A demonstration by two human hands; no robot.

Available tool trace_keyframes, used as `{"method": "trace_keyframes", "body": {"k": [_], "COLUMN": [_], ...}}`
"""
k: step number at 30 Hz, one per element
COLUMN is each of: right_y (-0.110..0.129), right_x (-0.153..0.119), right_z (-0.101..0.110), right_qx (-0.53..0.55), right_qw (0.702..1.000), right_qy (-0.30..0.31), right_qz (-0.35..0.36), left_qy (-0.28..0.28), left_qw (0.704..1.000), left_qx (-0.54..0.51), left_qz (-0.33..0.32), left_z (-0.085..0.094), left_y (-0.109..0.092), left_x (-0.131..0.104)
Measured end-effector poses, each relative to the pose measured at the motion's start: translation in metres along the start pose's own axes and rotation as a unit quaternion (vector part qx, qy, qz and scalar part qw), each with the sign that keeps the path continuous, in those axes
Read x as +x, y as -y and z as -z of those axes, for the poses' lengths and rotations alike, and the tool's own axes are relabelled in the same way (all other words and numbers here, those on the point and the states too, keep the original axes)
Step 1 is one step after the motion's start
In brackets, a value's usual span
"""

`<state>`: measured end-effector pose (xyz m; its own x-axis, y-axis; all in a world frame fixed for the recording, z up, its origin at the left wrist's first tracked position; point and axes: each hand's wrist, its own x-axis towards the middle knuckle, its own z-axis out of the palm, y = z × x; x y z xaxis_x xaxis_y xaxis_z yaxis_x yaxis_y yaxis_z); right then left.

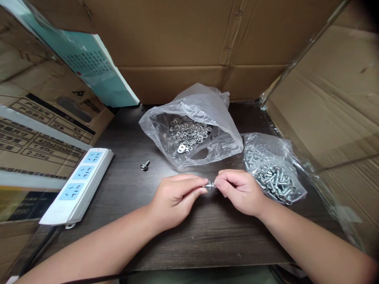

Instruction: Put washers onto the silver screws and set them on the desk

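I'm seeing the washer-fitted bolt [210,185] sitting between left grip [179,197] and right grip [239,192]. Left is pinching its wide end, thumb and forefinger nearly together; right is pinching the narrow end, fingertips closed. I'm reading it as light, stiff, slippery, hardly fragile; favouring rim and shank for hold. Long axis is running left-to-right, narrow end pointing at right grip.

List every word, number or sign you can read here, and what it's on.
"1.85kg": cardboard box at left
"2.25kg": same box
"420x210x34…": same box, ending unclear
A-like logo: same box
"890": dark patch lower left
Box's Chinese labels: mostly blurred
Teal sheet: print too small to read
Plastic washer bag: dark marks, unreadable
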<state>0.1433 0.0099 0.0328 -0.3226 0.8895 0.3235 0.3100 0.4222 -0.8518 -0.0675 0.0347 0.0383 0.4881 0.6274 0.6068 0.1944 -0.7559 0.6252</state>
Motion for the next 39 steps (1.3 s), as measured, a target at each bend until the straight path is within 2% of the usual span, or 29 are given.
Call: {"method": "trace_keyframes", "body": {"k": [7, 16, 23, 28, 32, 39], "right_y": [-0.003, -0.001, -0.001, 0.0, 0.002, 0.001], "right_x": [-0.008, 0.0, -0.004, -0.001, 0.002, -0.003], "right_z": [-0.004, -0.001, -0.003, -0.002, 0.0, -0.003], "right_qx": [0.081, 0.01, 0.054, 0.009, 0.013, 0.06], "right_qw": [0.997, 1.0, 0.998, 1.0, 1.0, 0.998], "right_qy": [-0.002, 0.01, 0.008, 0.013, 0.023, 0.005], "right_qz": [0.005, 0.022, 0.002, 0.013, 0.014, -0.026], "left_qy": [0.002, -0.003, 0.005, 0.003, 0.0, 0.003], "left_qw": [1.0, 1.0, 1.0, 1.0, 1.0, 1.0], "left_qx": [-0.009, 0.004, -0.015, -0.004, 0.011, -0.009], "left_qz": [0.002, 0.003, 0.006, 0.005, 0.007, 0.007], "left_z": [0.0, 0.0, 0.001, 0.001, 0.001, 0.002], "left_y": [0.001, 0.0, 0.0, 0.0, -0.001, -0.001], "left_x": [-0.001, 0.0, 0.0, 0.002, 0.002, 0.003]}}
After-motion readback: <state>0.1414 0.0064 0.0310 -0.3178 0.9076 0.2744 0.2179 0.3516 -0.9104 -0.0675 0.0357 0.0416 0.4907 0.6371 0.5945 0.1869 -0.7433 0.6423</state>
